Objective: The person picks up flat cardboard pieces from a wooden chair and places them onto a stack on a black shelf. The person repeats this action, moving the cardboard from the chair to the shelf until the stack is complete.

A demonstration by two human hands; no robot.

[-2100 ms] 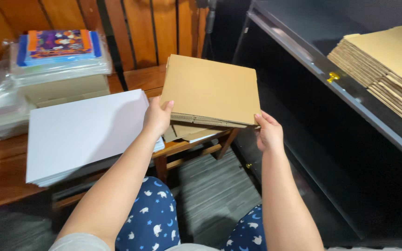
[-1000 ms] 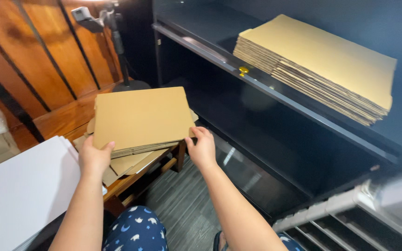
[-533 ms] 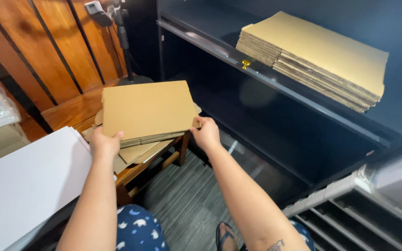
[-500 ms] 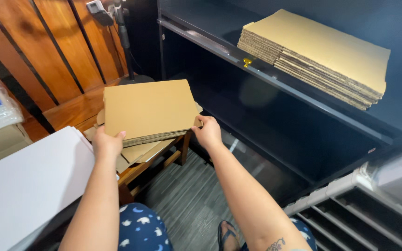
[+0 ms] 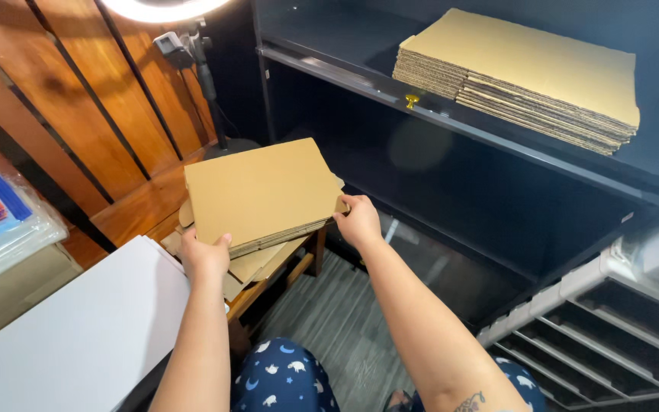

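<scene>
A thin stack of flat brown cardboard sheets (image 5: pixel 261 191) is held level above the end of a low wooden table (image 5: pixel 139 214). My left hand (image 5: pixel 206 255) grips its near left corner. My right hand (image 5: pixel 358 221) grips its right edge. Under the held stack, more flat cardboard pieces (image 5: pixel 257 263) lie on the table end. A larger pile of flattened cardboard (image 5: pixel 520 72) rests on the dark shelf (image 5: pixel 497 145) up to the right.
A white board (image 5: pixel 78 336) lies at lower left. Plastic-wrapped packets (image 5: pixel 1 221) sit at far left. A ring light on a stand (image 5: pixel 192 46) is by the wooden slat wall. A grey rack (image 5: pixel 612 328) is at lower right. Grey floor shows below.
The view has swung right toward the shelf. Both hands keep the same grip on the cardboard stack, which has shifted slightly right over the table end.
</scene>
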